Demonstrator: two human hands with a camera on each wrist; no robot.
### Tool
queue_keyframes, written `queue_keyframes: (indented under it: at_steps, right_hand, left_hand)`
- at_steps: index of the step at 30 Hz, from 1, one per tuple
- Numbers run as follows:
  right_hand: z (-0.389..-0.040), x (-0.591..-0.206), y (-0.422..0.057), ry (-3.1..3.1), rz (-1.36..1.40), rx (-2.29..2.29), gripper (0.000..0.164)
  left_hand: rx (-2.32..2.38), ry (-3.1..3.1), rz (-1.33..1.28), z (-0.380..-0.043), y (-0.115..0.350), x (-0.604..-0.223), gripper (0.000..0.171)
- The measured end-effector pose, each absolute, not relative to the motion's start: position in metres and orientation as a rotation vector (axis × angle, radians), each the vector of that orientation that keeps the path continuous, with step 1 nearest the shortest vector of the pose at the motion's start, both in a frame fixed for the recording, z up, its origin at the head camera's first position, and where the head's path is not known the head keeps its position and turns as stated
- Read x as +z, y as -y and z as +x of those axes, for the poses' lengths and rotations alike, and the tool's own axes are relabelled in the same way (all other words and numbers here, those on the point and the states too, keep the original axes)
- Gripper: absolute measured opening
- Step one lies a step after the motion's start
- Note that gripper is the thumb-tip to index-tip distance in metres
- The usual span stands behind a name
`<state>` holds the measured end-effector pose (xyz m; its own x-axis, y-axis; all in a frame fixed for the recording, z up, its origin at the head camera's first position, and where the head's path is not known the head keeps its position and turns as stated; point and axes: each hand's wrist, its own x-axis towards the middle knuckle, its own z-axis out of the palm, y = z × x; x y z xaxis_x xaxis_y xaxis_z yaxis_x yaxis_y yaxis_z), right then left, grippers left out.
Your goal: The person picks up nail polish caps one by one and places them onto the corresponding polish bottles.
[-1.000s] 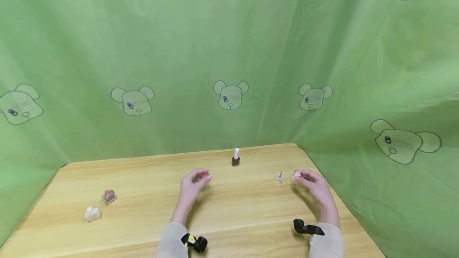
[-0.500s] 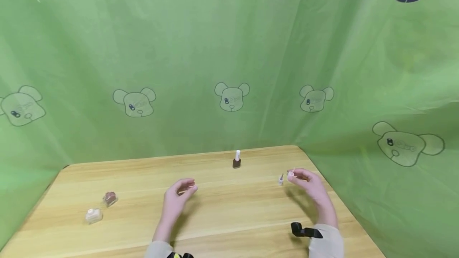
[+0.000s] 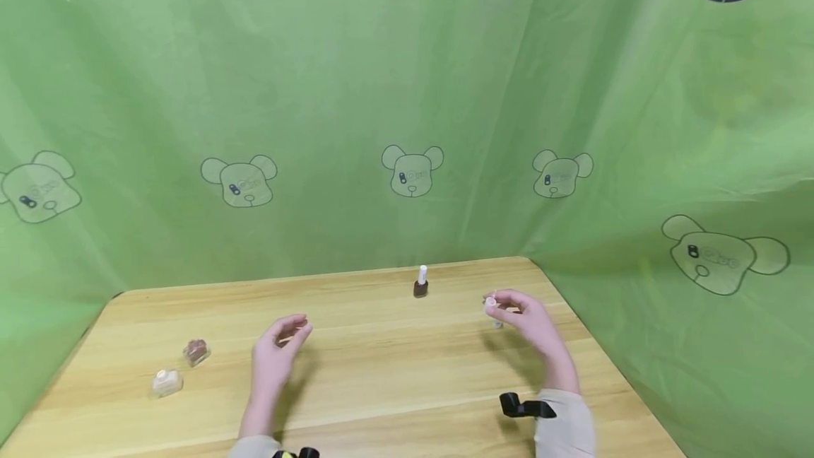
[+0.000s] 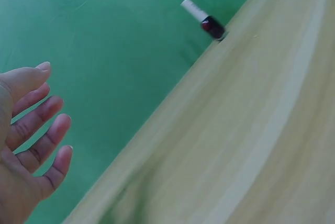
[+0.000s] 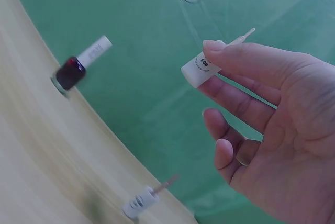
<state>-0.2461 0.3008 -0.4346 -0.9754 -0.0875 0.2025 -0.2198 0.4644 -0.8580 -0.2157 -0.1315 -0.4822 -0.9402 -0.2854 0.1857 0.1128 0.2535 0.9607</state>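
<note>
My right hand [image 3: 528,324] is raised above the right part of the table. In the right wrist view, its thumb and fingers pinch a white nail polish cap [image 5: 198,72] with the brush pointing up and away from the table. Below it, a second nail polish cap [image 5: 140,203] stands upright on the table, its brownish brush upward; the right hand partly hides it in the head view. My left hand [image 3: 273,355] hovers over the table left of centre with relaxed, bent fingers and nothing in them. Nearest to it are two capless nail polish bottles, one brownish pink [image 3: 196,351], one milky white [image 3: 167,382].
A dark red nail polish bottle [image 3: 420,288] with its white cap on stands near the back edge of the wooden table [image 3: 381,401]. Green curtains [image 3: 318,90] with bear-face prints enclose the back and sides.
My left hand has moved left, away from the middle and closer to the two capless bottles. My right hand has shifted left with the cap, now over the standing cap.
</note>
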Motion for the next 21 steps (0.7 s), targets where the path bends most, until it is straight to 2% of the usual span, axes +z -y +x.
queue_keyframes:
  at_steps: [14,21]
  right_hand:
    - [-0.258,-0.440,-0.256,2.615,0.444,1.556,0.031]
    - [-0.262,-0.448,-0.237,2.680,0.487,1.539,0.030]
  left_hand:
    - [-1.535,2.012,0.229,-0.200,0.183,-0.470,0.027]
    - [-1.561,1.926,0.343,-0.190,0.210,-0.470,0.030]
